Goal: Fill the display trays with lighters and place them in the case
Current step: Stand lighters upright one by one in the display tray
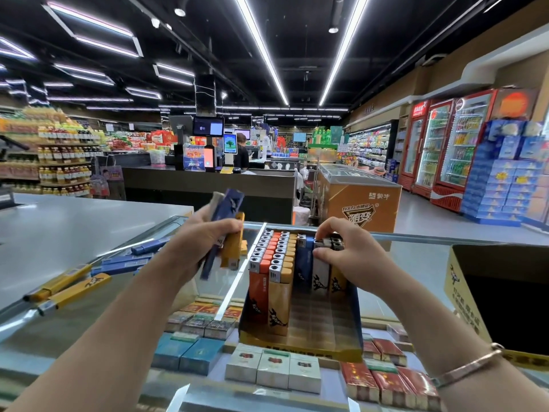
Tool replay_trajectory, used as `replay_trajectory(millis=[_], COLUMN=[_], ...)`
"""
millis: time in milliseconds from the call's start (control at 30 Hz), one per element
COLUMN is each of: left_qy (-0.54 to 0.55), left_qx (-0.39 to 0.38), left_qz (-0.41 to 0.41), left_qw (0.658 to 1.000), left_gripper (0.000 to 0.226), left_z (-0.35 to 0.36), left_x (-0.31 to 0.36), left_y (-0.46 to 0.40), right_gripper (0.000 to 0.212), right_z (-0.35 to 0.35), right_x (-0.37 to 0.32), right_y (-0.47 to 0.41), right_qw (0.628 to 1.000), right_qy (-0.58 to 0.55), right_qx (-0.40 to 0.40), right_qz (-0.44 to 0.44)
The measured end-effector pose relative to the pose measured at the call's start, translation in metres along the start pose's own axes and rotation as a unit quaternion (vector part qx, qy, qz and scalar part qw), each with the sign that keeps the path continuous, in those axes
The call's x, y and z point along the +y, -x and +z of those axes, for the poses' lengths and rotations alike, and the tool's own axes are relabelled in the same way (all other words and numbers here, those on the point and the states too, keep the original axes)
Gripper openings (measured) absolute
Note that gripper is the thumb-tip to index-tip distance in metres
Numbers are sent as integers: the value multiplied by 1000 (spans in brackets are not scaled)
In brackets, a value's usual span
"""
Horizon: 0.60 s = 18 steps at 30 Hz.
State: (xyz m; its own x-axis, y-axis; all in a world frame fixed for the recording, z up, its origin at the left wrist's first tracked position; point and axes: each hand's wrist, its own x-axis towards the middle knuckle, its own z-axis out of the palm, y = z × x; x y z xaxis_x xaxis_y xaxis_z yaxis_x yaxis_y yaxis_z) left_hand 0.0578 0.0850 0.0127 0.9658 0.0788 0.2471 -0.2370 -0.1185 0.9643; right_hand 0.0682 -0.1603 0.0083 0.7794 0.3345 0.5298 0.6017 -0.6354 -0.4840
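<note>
Right hand (pixel 344 257) is down on the display tray (pixel 353 316), fingers curled over the metal tops of the last few lighters (pixel 325 263) in the right-hand rows, pressing them in against the far end. The left hand (pixel 205 242) hovers just beside the tray's left wall, gripping a loose bunch of lighters (pixel 228 230), blue and yellow, fanned and blurred. The tray sits on the glass counter (pixel 416 263); its left rows look packed from far end to near end, while the right rows stand empty toward the near edge, so the filling looks roughly half done. More spare lighters (pixel 74 288) lie scattered near the counter's left edge. These are light, hard, smooth plastic, likely to slip or topple in a row, so pinching each by its flat sides near the metal cap looks safest. A cardboard box (pixel 502 295) stands at the right edge; cigarette packs (pixel 273 370) show under the glass.
</note>
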Motion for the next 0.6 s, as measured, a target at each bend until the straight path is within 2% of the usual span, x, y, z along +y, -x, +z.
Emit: replay_trajectory(millis=[133,233,300,367,500,600], left_qy=[122,165,171,168,180,207], left_qx=[4,23,33,33,1,-21], left_qz=[110,144,157,162,146,132], left_qw=[986,976,972,972,973,969], left_gripper=[14,15,13,14,29,22], left_z=[20,41,56,66,71,68], left_x=[30,48,52,50,43,42], left_y=[6,6,6,4,2,3], right_gripper=[10,11,8,3,12,12], right_z=[2,0,-4,-8,-4,-5], right_x=[-1,-8,-18,-28,-35,-35], right_y=[0,0,0,2,2,2], right_qw=[1000,998,993,984,974,957], right_qy=[16,17,-65,-147,-217,-283], right_qx=[2,52,90,84,39,65], right_qz=[0,-17,-41,-58,-48,-20])
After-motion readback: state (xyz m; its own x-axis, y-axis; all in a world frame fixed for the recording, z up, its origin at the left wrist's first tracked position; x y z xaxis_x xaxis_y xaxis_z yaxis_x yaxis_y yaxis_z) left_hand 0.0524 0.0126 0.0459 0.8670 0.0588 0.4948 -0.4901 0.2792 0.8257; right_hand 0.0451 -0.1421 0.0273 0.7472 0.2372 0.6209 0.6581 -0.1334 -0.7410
